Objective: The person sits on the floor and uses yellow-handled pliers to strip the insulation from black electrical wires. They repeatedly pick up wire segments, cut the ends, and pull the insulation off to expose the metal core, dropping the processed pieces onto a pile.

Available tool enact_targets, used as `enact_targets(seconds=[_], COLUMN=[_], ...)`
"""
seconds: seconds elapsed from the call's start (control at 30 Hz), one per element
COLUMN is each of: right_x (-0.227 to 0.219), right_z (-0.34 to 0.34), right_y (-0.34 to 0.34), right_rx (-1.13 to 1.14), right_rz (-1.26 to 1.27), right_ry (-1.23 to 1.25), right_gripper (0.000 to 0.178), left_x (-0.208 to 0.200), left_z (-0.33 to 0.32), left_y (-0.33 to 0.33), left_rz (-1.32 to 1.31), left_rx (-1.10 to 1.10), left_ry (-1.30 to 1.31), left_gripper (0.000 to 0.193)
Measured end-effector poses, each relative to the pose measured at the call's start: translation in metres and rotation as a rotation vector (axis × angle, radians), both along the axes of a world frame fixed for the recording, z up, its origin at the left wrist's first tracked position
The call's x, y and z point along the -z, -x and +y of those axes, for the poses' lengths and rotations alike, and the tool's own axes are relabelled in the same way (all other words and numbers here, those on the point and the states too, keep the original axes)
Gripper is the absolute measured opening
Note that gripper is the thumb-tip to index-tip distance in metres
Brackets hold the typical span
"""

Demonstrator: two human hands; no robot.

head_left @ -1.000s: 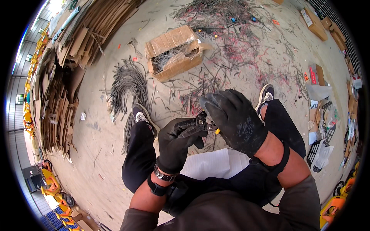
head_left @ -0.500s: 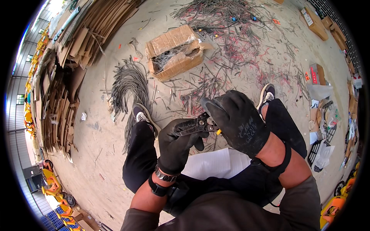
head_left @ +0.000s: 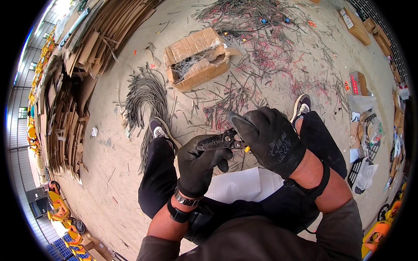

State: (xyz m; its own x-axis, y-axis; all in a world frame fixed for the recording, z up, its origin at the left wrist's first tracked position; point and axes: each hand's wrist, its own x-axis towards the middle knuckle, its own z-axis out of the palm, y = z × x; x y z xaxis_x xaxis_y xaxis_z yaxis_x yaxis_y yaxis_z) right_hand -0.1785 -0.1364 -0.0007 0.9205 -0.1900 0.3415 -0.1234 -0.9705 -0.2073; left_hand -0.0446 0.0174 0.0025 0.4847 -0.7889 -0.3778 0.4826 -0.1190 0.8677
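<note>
Both my hands wear black gloves and meet in front of my lap. My right hand (head_left: 271, 140) is closed on the handles of a black wire stripper (head_left: 217, 142), whose yellow grip tip shows under my fingers. My left hand (head_left: 198, 167) is closed just below and touching the tool's jaws; whether a wire is pinched in it I cannot tell. My legs in black trousers and dark shoes stretch out on the concrete floor beneath the hands.
An open cardboard box (head_left: 197, 58) with wire pieces lies ahead. A bundle of grey cables (head_left: 146, 93) lies at left, scattered red and grey wire scraps (head_left: 265, 48) beyond. Flattened cardboard stacks (head_left: 65, 108) line the left. A white sheet (head_left: 239, 185) rests on my lap.
My left hand has shifted slightly down and left along the tool, exposing more of the stripper's jaws. My right hand stays closed on the handles.
</note>
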Motion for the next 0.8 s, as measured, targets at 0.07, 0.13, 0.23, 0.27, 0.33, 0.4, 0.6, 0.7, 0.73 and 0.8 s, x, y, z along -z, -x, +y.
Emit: enact_targets(seconds=[0.07, 0.13, 0.23, 0.27, 0.33, 0.4, 0.6, 0.7, 0.73, 0.8], right_x=[0.002, -0.002, -0.002, -0.001, 0.003, 0.004, -0.008, -0.016, -0.011, -0.013], right_z=[0.0, 0.0, 0.001, 0.002, 0.004, 0.008, 0.011, 0.008, 0.008, 0.006], right_y=[0.001, 0.002, 0.003, 0.003, 0.004, 0.003, -0.003, -0.006, -0.005, -0.005], right_rx=[0.0, -0.03, -0.077, -0.093, -0.109, -0.115, -0.123, -0.116, -0.131, -0.11], right_rz=[-0.004, 0.046, 0.085, 0.091, 0.111, 0.112, 0.18, 0.311, 0.314, 0.392], right_ry=[0.012, -0.105, -0.353, -0.447, -0.583, -0.707, -1.078, -1.184, -1.188, -1.362], right_gripper=[0.045, 0.045, 0.045, 0.046, 0.049, 0.048, 0.036, 0.031, 0.03, 0.029], left_x=[-0.001, -0.001, -0.006, -0.006, -0.006, -0.005, -0.002, 0.0, 0.0, -0.003], left_z=[-0.001, -0.001, 0.0, 0.002, 0.004, 0.004, 0.01, 0.011, 0.01, 0.01], left_y=[0.001, 0.001, 0.001, 0.001, 0.002, 0.002, -0.004, -0.006, -0.006, -0.005], left_rz=[-0.002, 0.003, -0.017, -0.049, -0.108, -0.29, -0.32, -0.314, -0.313, -0.241], left_rx=[-0.013, -0.019, -0.022, -0.027, -0.033, -0.01, -0.004, -0.008, -0.006, -0.027], left_ry=[-0.014, -0.007, -0.022, -0.036, -0.06, -0.047, 0.013, 0.038, 0.049, 0.053], left_gripper=[0.02, 0.017, 0.013, 0.012, 0.011, 0.011, 0.011, 0.01, 0.009, 0.003])
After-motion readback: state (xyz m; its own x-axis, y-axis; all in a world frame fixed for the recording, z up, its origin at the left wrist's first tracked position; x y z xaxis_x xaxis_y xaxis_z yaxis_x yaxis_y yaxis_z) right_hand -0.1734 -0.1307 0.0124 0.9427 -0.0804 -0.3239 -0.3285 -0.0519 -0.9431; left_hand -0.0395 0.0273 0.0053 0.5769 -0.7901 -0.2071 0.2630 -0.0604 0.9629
